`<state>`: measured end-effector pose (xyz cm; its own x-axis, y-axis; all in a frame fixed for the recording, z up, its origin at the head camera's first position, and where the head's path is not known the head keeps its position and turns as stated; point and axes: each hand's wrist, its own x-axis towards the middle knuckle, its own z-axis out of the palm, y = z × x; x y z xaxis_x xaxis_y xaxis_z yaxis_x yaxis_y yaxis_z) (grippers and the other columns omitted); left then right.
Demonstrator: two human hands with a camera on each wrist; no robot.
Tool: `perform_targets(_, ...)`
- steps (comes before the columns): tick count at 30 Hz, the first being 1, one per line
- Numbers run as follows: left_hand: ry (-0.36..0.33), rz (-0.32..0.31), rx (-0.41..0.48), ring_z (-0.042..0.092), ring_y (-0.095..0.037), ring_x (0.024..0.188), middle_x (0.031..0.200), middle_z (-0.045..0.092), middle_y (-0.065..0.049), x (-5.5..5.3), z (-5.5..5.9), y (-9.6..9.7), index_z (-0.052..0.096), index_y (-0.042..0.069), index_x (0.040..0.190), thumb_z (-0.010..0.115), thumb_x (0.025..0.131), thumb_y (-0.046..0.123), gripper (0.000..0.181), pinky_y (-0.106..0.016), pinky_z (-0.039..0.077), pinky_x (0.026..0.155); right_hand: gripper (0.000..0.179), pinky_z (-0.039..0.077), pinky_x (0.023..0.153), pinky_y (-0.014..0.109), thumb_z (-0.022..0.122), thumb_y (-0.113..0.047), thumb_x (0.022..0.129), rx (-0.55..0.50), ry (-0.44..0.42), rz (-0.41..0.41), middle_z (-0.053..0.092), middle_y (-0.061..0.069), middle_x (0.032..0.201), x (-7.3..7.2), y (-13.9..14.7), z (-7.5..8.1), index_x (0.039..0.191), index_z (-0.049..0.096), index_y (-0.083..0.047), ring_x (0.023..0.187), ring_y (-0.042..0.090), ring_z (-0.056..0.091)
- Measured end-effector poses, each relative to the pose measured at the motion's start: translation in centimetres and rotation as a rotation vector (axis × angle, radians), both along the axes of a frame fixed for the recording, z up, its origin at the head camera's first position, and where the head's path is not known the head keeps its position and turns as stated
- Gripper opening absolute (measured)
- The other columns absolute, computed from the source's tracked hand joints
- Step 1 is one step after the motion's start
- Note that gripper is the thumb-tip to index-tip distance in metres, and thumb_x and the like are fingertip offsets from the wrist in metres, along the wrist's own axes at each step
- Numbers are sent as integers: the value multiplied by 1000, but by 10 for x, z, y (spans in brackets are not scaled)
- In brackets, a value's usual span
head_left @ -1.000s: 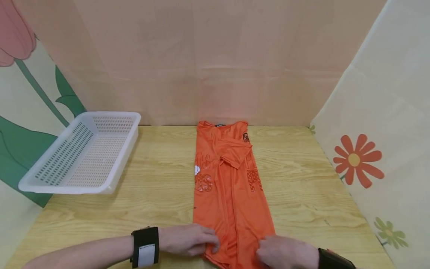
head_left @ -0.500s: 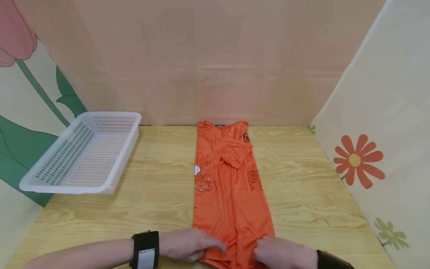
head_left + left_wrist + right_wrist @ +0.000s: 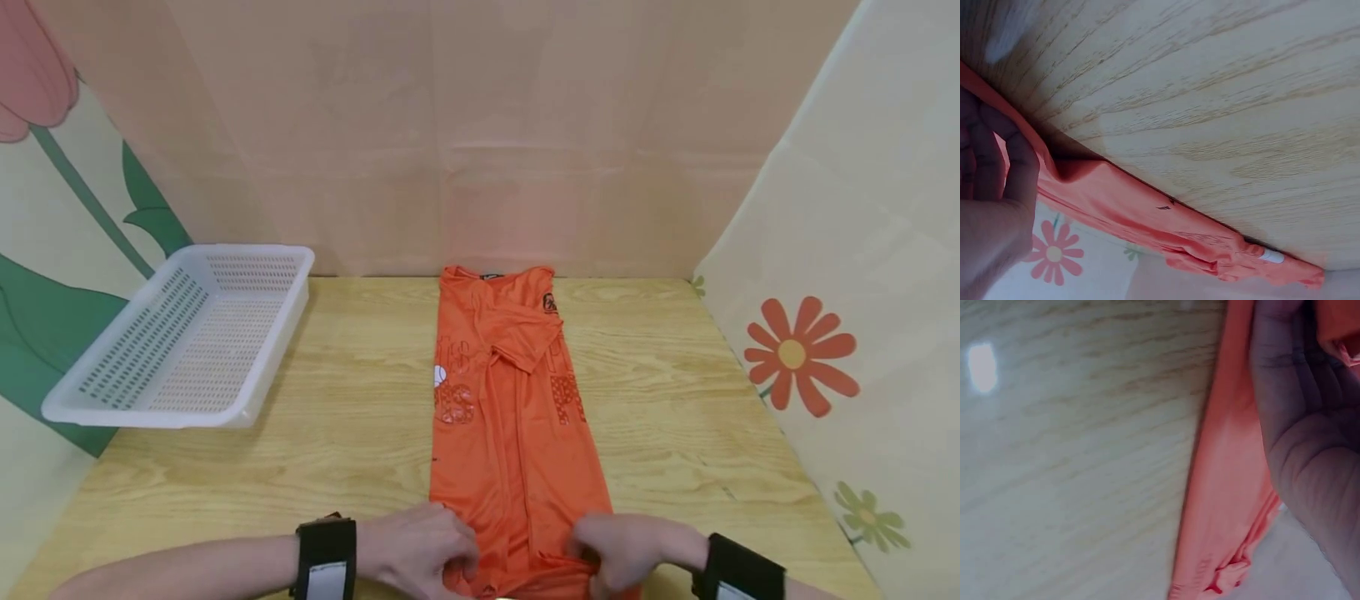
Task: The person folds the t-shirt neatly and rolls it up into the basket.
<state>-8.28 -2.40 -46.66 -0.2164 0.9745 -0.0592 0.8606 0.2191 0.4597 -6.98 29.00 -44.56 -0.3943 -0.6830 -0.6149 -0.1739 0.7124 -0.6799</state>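
An orange T-shirt (image 3: 517, 433) lies folded lengthwise into a long strip, its collar at the far side and a short sleeve turned in across the upper part. At the near end, my left hand (image 3: 420, 546) holds the hem's left corner with curled fingers. My right hand (image 3: 626, 546) grips the right corner, and the hem bunches up between the two. In the left wrist view, the shirt's edge rises off the wood beside my curled fingers (image 3: 1019, 156). Orange cloth (image 3: 1229, 444) runs along my right palm in the right wrist view, with a piece of it by the fingers.
A white perforated plastic basket (image 3: 277, 350) stands at the left of the wooden table (image 3: 360, 375). A plain beige sheet (image 3: 495, 125) rises behind the table, and flower-printed sheets (image 3: 862, 275) stand at both sides.
Both hands have closed on the hem corners, and the near edge of the shirt has lifted and folded up slightly. The right hand has turned, with its thumb side now showing.
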Motion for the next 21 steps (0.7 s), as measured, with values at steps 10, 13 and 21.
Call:
perform_targets(10, 128, 70, -67, 33, 9, 54, 64, 45, 19, 11, 4, 4, 62, 21, 122, 68, 97, 26, 26, -9, 25, 50, 21, 25, 58, 17, 67, 1, 80, -52, -136, -83, 38, -15, 66, -6, 4, -3, 73, 55, -15, 57, 0, 34)
perform_targets(13, 49, 122, -33, 33, 10, 55, 64, 40, 19, 13, 3, 7, 65, 18, 109, 69, 90, 12, 20, -8, 27, 50, 19, 24, 56, 17, 65, 2, 79, -69, -147, -74, 38, -15, 65, -7, 6, -4, 73, 54, -12, 56, -1, 33)
perform_targets(21, -165, 257, 57, 43, 8, 71, 75, 51, 16, 6, -31, 6, 65, 16, 89, 54, 102, 10, 18, -11, 38, 64, 21, 25, 50, 21, 67, -10, 83, -149, -33, -32, 33, -21, 65, -21, 40, -91, 71, 54, -20, 54, -2, 30)
